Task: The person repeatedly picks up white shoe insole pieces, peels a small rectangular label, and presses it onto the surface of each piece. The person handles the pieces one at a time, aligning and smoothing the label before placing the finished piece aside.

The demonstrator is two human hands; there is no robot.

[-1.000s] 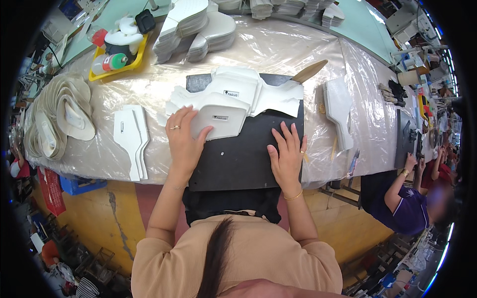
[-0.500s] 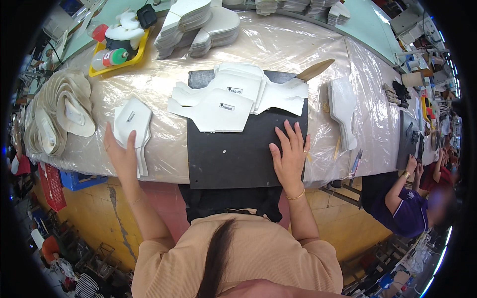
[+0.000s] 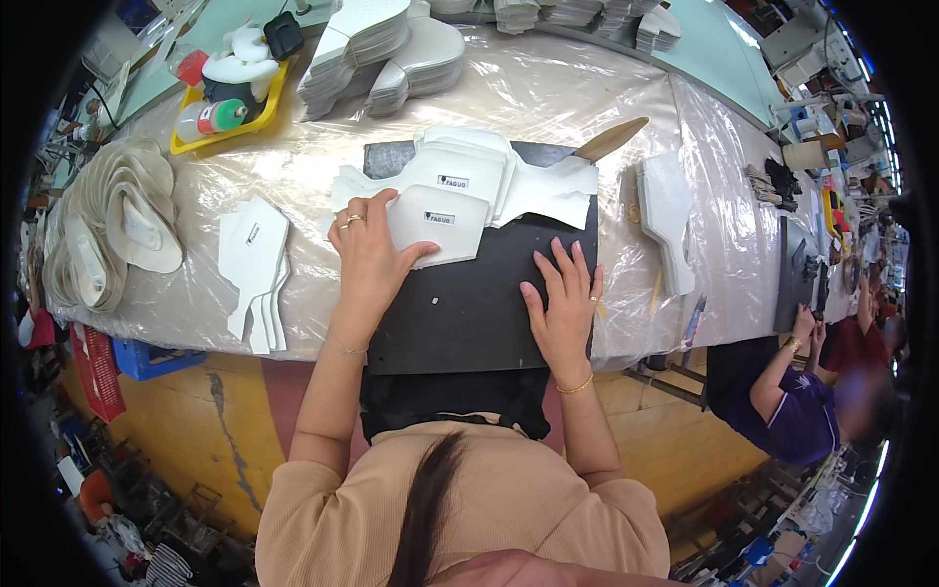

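Observation:
Several white cut shoe-upper pieces (image 3: 543, 186), some with a small dark label, overlap across the far half of a black board (image 3: 460, 323). My left hand (image 3: 374, 256) lies over the left part of the nearest labelled shoe-upper piece (image 3: 452, 235). Its fingers bend over the far side, and the thumb presses by the near edge. The piece's narrow left end is mostly hidden under that hand. Flat on the board's right side rests my right hand (image 3: 561, 311), fingers spread, holding nothing. A fanned stack of similar white pieces (image 3: 254, 240) lies left of the board.
Another white stack (image 3: 667, 225) lies at right, near a pen (image 3: 694, 321). A wooden paddle-shaped tool (image 3: 614, 139) touches the board's far right corner. Cream shoe parts (image 3: 117, 215) pile at left. Beyond stand a yellow basket (image 3: 264, 115) and thick white stacks (image 3: 357, 49). A co-worker (image 3: 782, 411) sits right.
My left hand has moved right, from the left-hand stack to the nearest labelled piece on the board. That stack now shows more fanned layers. My right hand has stayed flat on the board.

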